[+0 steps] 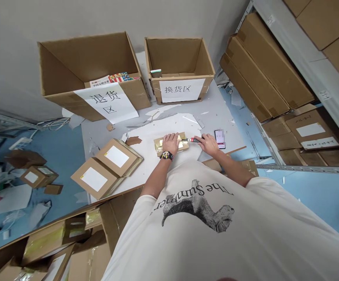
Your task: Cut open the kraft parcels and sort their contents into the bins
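A small parcel (183, 144) wrapped in shiny yellow tape lies on a white sheet (154, 128) on the table. My left hand (171, 143), with a black and yellow watch at the wrist, presses down on top of the parcel and holds it in place. My right hand (208, 143) grips a red and black utility knife (193, 139), and its blade end meets the parcel's right side. A smartphone (220, 138) lies just beyond my right hand, its screen blurred.
Two open cardboard boxes with Chinese paper signs, one (87, 66) holding printed items and one (178, 66), stand at the table's far edge. Two flat cardboard mailers (107, 168) lie left of my arm. Metal shelves (304, 78) with cartons stand right; scraps and packaging litter the floor.
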`<state>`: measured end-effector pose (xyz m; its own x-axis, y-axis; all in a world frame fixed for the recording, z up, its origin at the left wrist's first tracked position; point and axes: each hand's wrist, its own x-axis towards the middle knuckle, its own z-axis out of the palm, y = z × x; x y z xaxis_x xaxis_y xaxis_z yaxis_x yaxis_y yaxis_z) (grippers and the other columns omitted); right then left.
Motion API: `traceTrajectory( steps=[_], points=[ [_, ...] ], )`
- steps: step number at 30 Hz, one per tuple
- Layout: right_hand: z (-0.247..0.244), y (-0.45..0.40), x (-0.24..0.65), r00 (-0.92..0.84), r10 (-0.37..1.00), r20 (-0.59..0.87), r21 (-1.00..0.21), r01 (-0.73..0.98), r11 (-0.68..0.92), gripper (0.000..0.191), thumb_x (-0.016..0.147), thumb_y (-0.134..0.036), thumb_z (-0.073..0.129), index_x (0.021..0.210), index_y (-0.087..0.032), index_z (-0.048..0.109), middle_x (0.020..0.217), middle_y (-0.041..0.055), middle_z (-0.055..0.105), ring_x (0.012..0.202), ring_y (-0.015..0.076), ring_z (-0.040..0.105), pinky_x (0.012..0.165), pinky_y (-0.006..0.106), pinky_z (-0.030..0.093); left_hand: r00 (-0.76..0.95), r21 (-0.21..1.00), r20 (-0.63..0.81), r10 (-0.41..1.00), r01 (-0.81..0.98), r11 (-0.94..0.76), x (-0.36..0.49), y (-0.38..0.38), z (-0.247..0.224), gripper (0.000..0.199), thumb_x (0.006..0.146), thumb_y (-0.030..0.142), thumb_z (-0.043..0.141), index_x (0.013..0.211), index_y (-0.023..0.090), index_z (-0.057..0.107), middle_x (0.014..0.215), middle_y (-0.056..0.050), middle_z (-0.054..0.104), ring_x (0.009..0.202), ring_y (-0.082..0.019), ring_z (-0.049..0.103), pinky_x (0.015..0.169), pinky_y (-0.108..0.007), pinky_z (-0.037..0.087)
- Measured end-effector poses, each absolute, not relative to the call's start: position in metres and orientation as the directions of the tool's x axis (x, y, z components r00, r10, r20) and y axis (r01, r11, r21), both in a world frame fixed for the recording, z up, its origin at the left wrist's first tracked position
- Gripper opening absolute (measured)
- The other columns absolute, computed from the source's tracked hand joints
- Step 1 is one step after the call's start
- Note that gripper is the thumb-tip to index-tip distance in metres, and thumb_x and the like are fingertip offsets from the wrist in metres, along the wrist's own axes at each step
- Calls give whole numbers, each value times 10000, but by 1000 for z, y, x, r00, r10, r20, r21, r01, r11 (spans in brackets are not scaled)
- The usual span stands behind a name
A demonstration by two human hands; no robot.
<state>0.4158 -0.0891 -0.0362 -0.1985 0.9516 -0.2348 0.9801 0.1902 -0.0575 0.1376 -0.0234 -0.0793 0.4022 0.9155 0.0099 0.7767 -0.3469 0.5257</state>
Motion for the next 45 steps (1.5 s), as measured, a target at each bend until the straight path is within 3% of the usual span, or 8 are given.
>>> traceTrajectory(
  steps=[8, 13, 19, 22, 26, 34, 39, 45],
  points=[
    [-23, -56, 451, 11, 988, -156, -65, 998, -21, 617, 1221, -426, 434, 1776, -254, 644, 1397, 219, 694, 1168, 399, 559, 995, 469, 457, 368, 631, 102, 924, 695, -346, 137, -27, -96, 542, 1200, 444, 515, 1578, 182, 801, 1524, -232, 802, 1445, -434, 685, 1343, -593, 385],
    [-19, -45, 467, 105, 994, -34, -325, 939, -111, 609, 1177, -443, 488, 1697, -206, 698, 1369, 219, 719, 1226, 412, 611, 1062, 501, 550, 340, 687, 134, 931, 645, -334, 137, -27, -98, 523, 1149, 436, 626, 1562, 171, 807, 1565, -249, 782, 1496, -451, 683, 1385, -634, 352],
    [-36, -52, 411, 334, 915, -229, -831, 422, -362, 607, 1048, -538, 633, 1556, -218, 724, 1135, 73, 717, 976, 259, 707, 917, 437, 686, 329, 773, 174, 928, 538, -336, 131, -27, -95, 387, 1083, 458, 748, 1362, 238, 902, 1536, -193, 817, 1500, -433, 695, 1409, -677, 368],
    [-39, -54, 372, 270, 892, -362, -904, 133, -407, 602, 908, -547, 787, 1434, -254, 759, 1046, -7, 681, 816, 180, 700, 791, 354, 685, 324, 863, 152, 934, 417, -285, 129, -32, -87, 417, 1126, 532, 702, 1318, 227, 911, 1441, -185, 857, 1408, -405, 752, 1337, -644, 493],
    [-34, -52, 325, 137, 941, -309, -949, 21, -314, 633, 859, -600, 872, 1377, -244, 800, 1009, 3, 765, 887, 211, 763, 796, 336, 687, 295, 998, 6, 956, 64, -26, 136, -47, -79, 762, 1096, 702, 748, 1694, 234, 684, 1458, -175, 839, 1237, -347, 832, 1077, -523, 682],
    [-28, -49, 291, -136, 978, -159, -895, 438, -85, 454, 1113, -376, 681, 1528, -243, 807, 1145, 68, 901, 1087, 265, 832, 1085, 440, 670, -82, 854, -415, 906, -379, 357, 98, -65, -78, 549, 1052, 562, 780, 1482, 229, 701, 1158, -112, 863, 630, -159, 688, 511, -278, 529],
    [-30, -54, 300, -361, 918, -165, -582, 787, 205, 495, 1117, -213, 651, 1597, -200, 772, 1533, 155, 794, 1441, 347, 684, 1286, 507, 544, -462, 892, -439, 771, -331, 309, 47, -76, -80, 311, 1045, 425, 750, 1268, 238, 642, 1176, -86, 850, 629, -112, 678, 490, -204, 454],
    [-24, -60, 296, -437, 859, -267, -356, 873, 334, 518, 1137, -237, 637, 1647, -194, 719, 1726, 181, 645, 1526, 390, 565, 1341, 533, 453, -406, 872, -490, 771, -206, 445, 46, -91, -94, 291, 1046, 458, 727, 1225, 243, 646, 1301, -125, 848, 721, -146, 730, 530, -237, 502]
  ],
)
